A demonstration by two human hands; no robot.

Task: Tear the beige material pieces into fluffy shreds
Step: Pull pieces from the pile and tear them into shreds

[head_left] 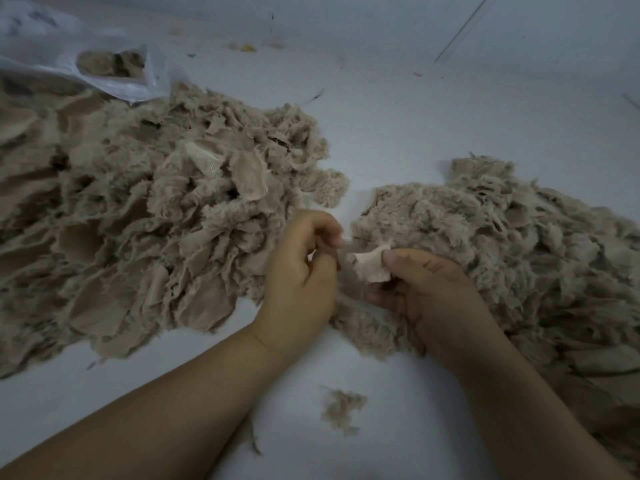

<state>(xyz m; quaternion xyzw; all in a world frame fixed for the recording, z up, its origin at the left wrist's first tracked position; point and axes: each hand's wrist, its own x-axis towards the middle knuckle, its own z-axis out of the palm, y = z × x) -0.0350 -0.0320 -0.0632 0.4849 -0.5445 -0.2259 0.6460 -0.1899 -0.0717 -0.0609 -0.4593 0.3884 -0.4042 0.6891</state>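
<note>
— Where are the hands?

— Both are low in the middle of the pale grey-white work surface (433, 109), in the gap between two heaps. The right hand (429, 292) pinches a small, smooth beige scrap of fabric backing (370, 266) between thumb and curled fingers, thumb on top. The left hand (298, 282) sits just beside it with its fingers curled in toward the thumb; the fingertips are blurred, so I cannot tell whether it grips any fibre.

— And the material itself?

— The large heap of beige fuzzy fabric pieces (138, 216) fills the left side, with many flat, smooth backings showing among the pile. The second heap of beige fluffy shreds (519, 251) spreads along the right side, under and beyond the right hand, and looks looser and hairier. The held scrap is at that heap's near-left edge.

— Anything else on the surface?

— A small loose tuft of beige fibre (343, 407) lies alone between the forearms. At the far left a translucent white plastic bag (69, 57) lies on the edge of the big heap, its mouth showing more beige material inside. A tiny yellow-orange speck (248, 47) sits far back.
</note>
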